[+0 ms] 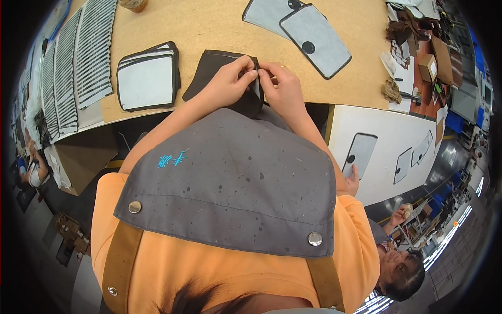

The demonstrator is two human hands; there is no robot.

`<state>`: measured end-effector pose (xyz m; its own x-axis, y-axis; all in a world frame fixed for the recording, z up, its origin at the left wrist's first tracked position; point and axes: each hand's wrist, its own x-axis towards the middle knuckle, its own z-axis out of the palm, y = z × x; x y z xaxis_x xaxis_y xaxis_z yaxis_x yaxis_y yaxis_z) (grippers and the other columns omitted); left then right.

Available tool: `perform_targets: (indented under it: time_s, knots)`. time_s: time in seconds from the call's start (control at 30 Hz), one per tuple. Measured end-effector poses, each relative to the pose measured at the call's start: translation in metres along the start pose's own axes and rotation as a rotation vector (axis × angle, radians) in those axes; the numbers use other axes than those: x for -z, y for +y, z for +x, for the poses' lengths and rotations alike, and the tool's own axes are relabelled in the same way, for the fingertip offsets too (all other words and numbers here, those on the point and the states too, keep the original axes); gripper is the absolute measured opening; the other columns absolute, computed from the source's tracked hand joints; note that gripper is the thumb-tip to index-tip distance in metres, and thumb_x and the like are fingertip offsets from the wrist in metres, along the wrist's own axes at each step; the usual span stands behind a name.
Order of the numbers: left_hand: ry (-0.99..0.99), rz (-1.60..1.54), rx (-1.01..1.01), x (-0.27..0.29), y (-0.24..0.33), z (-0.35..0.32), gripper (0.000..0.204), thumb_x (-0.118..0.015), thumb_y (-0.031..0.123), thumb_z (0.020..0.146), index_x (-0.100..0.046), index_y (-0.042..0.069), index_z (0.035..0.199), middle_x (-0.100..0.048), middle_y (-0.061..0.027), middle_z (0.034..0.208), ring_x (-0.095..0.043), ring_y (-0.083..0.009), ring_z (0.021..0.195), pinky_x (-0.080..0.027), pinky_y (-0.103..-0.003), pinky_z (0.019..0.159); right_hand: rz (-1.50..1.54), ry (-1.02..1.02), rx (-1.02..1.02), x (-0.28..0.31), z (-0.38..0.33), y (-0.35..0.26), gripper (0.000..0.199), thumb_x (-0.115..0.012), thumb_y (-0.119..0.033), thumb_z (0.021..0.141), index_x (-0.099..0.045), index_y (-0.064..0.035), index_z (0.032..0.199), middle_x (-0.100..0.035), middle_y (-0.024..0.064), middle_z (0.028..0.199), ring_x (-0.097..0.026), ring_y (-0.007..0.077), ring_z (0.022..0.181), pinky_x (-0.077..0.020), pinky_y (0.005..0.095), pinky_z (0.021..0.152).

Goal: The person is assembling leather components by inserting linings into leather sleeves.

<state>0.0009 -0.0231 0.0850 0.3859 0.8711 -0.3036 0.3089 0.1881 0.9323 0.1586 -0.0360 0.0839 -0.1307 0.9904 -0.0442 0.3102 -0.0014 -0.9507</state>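
A dark brown-black flat panel [206, 70], which looks like leather or fabric, lies at the near edge of the tan worktable [209, 23], partly over the edge. My left hand [228, 82] pinches its right-hand edge between thumb and fingers. Close beside it, my right hand [282, 88] is closed on the same edge, with the fingertips of both hands nearly meeting. A thin pale strip shows at that edge below the fingertips; what it is I cannot make out. The lower part of the panel is half hidden behind my grey apron [230, 167].
Left of the panel sits a stack of pale, black-edged pieces [146, 83]. Two pale panels with black discs [319, 44] overlap at the far right. Rows of striped strips [94, 47] cover the left end. Another person's hand [353, 180] touches a panel on a white table [387, 123].
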Motion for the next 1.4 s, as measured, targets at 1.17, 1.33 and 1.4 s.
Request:
perform_targets:
  time_s: [1.17, 1.33, 1.4]
  knots:
    - [-0.176, -0.755, 0.156, 0.012, -0.024, -0.005, 0.009, -0.047, 0.017, 0.091, -0.047, 0.012, 0.083, -0.047, 0.0051, 0.080, -0.043, -0.0040, 0.073, -0.037, -0.020, 0.066, 0.108, 0.025, -0.139, -0.014, 0.005, 0.021, 0.016, -0.058, -0.012, 0.086, -0.061, 0.0029, 0.090, -0.061, 0.0037, 0.073, -0.056, 0.0070, 0.067, -0.0445, 0.0218, 0.057]
    - [-0.162, -0.814, 0.133, 0.008, -0.032, -0.006, 0.007, -0.047, 0.016, 0.091, -0.046, 0.012, 0.085, -0.047, 0.0055, 0.079, -0.043, -0.0044, 0.073, -0.036, -0.020, 0.066, 0.129, 0.079, -0.116, -0.021, 0.005, 0.034, 0.015, -0.059, -0.011, 0.082, -0.062, 0.0034, 0.083, -0.061, 0.0102, 0.069, -0.057, 0.0137, 0.060, -0.0445, 0.0266, 0.053]
    - [-0.147, -0.830, 0.135, 0.007, -0.035, -0.007, 0.008, -0.047, 0.015, 0.091, -0.046, 0.012, 0.084, -0.046, 0.0048, 0.079, -0.043, -0.0050, 0.073, -0.037, -0.020, 0.067, 0.123, 0.095, -0.130, -0.021, 0.005, 0.036, 0.015, -0.059, -0.011, 0.082, -0.062, 0.0035, 0.083, -0.061, 0.0102, 0.068, -0.057, 0.0137, 0.059, -0.0443, 0.0267, 0.053]
